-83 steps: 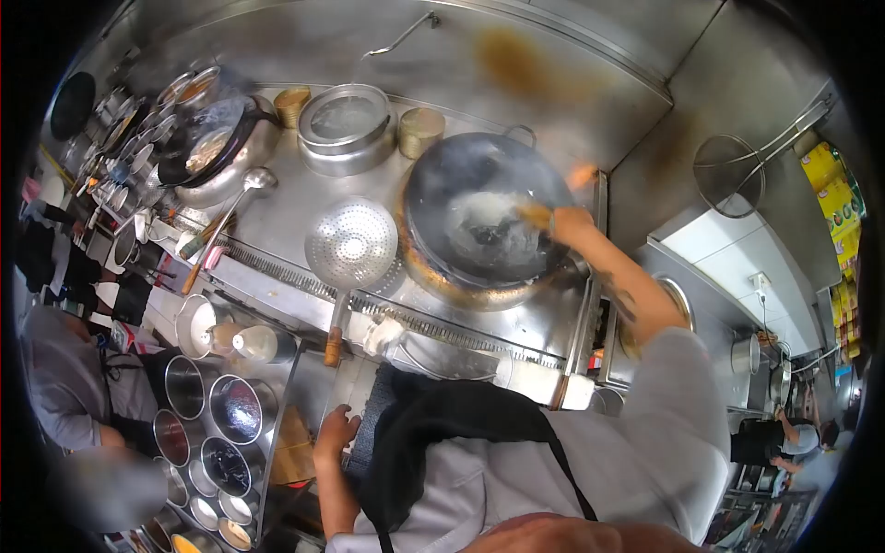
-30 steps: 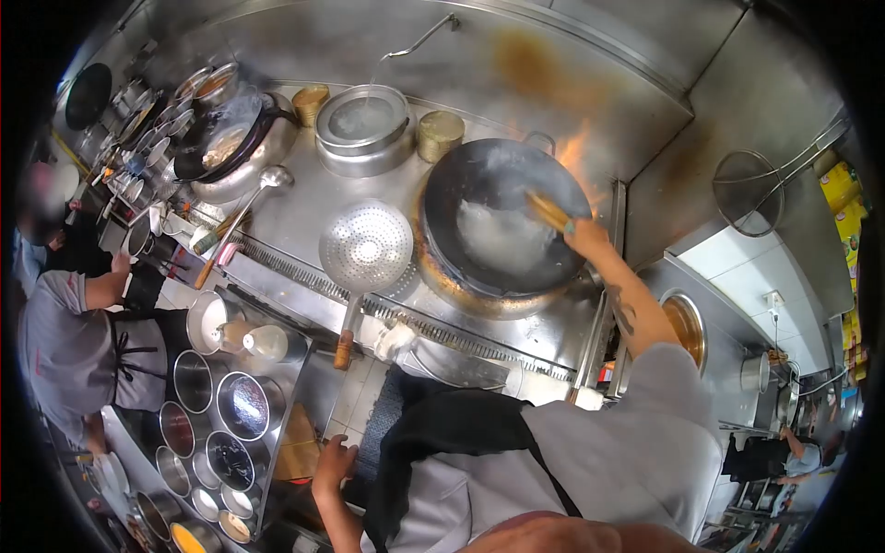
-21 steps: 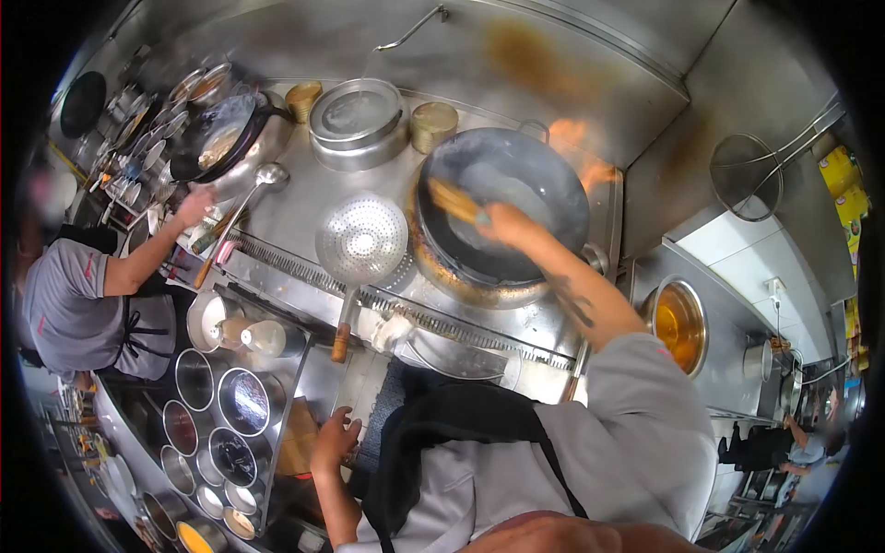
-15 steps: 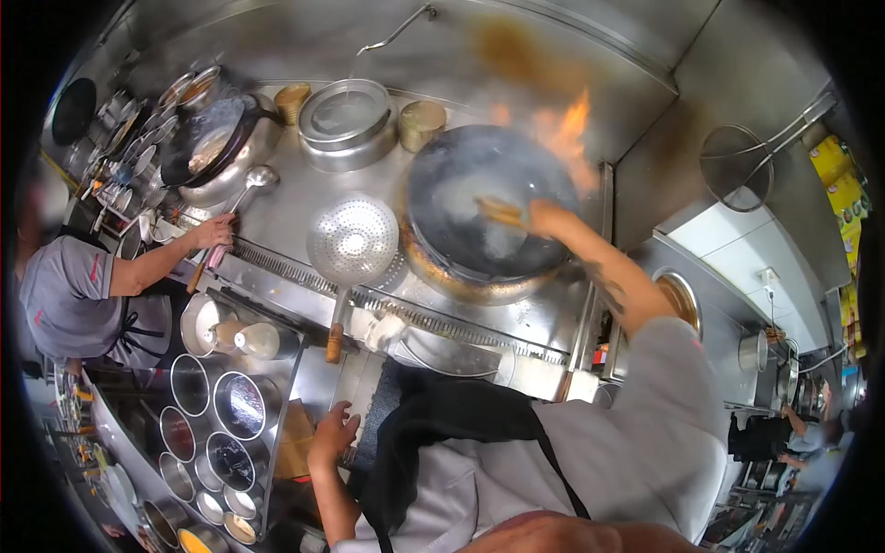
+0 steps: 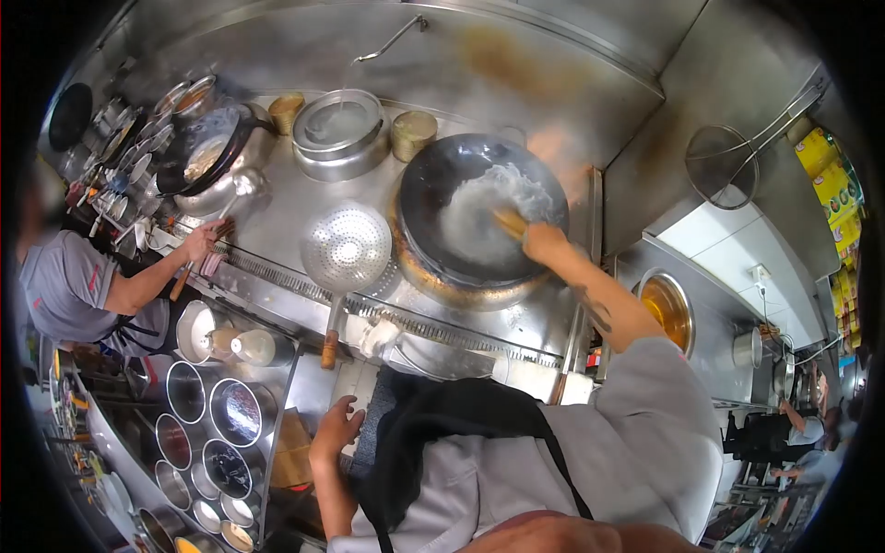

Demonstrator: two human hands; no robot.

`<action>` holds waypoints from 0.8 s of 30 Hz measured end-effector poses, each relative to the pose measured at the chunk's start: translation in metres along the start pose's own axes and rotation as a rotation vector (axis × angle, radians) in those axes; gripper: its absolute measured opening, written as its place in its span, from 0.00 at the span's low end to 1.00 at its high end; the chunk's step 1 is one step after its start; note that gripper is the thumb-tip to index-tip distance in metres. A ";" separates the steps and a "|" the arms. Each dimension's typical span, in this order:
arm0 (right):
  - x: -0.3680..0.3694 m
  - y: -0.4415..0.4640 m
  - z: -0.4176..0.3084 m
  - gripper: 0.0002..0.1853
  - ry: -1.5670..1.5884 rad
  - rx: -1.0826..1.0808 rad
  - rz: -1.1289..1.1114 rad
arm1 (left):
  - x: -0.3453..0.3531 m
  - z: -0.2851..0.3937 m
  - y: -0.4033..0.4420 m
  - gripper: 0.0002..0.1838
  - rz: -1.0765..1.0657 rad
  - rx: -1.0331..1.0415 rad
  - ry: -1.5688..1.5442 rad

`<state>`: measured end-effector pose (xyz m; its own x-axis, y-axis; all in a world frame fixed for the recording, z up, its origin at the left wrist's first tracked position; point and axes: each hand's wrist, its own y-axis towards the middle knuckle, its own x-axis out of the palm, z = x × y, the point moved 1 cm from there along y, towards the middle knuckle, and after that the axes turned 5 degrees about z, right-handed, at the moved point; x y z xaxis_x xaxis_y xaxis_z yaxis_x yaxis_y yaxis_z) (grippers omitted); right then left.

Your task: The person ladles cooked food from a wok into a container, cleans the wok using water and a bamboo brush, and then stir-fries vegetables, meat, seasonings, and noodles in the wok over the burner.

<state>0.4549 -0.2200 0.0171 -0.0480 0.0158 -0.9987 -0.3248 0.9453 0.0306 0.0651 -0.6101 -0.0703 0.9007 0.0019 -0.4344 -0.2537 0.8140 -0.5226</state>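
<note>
Commercial kitchen: steel range [image 5: 274, 221], wok [image 5: 431, 198], perforated strainer [image 5: 347, 249]

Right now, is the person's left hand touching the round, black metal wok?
No, only the right hand reaches over the wok; the left hand is held well away.

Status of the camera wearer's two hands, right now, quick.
Left hand: loosely open, nothing visible in it.
Right hand: closed around a tan brush-like tool, over the wok.
</note>
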 end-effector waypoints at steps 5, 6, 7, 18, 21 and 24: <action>-0.002 0.003 0.056 0.16 -0.058 0.038 0.011 | -0.011 0.009 -0.023 0.26 0.081 -0.012 0.148; 0.009 0.022 0.066 0.16 -0.055 0.049 0.076 | -0.010 0.006 -0.024 0.26 0.079 -0.005 0.122; 0.016 0.048 0.064 0.16 -0.006 0.074 0.100 | -0.008 0.001 -0.024 0.26 0.078 0.003 0.096; 0.030 0.010 -0.036 0.21 0.466 -0.396 -0.053 | -0.004 -0.011 -0.028 0.24 0.109 0.018 0.136; 0.001 0.008 0.006 0.20 0.194 -0.194 -0.285 | -0.006 -0.005 -0.029 0.25 0.100 0.019 0.164; -0.007 0.059 0.009 0.17 0.042 0.041 -0.177 | -0.001 -0.008 -0.009 0.24 0.076 0.098 0.178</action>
<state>0.4449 -0.1614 0.0257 -0.0327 -0.1647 -0.9858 -0.2930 0.9446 -0.1481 0.0640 -0.6220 -0.0711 0.8014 -0.0300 -0.5974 -0.2754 0.8681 -0.4130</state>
